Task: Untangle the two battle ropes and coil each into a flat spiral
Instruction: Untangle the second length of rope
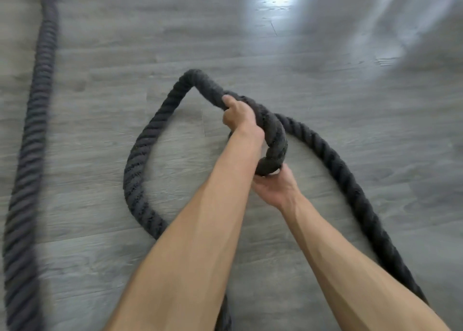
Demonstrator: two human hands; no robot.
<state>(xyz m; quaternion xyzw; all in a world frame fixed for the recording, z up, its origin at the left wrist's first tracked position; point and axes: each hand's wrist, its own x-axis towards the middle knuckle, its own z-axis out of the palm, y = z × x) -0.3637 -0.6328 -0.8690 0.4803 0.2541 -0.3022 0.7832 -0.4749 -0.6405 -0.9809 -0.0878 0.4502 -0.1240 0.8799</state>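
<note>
Since this battle rope (140, 155) is seriously thick, I'd guess it's heavy and pretty stiff, the kind that fights a tight bend and wants to spring open. The twisted surface looks fuzzy, so probably grippy rather than slick, and nothing fragile about it.

Everything hangs off the small curl (274, 145), which looks like the start of the spiral. The left hand (238, 116) is wrapped round the rope just beyond the curl on its far-left side, fingers curled over the top. The right hand (274, 189) sits right under the curl on the near side, thumb and fingers closed round the bend, though the rope's end is hidden.

A wide loop swings out left of the curl and back toward the person, and another length sweeps off right of it. The second rope (27, 155) lies well left of the curl, stretched along the grey floor (325, 55), apart from the first.

I'd hold close to the curl: one hand pinning the centre, the other feeding rope around.
</note>
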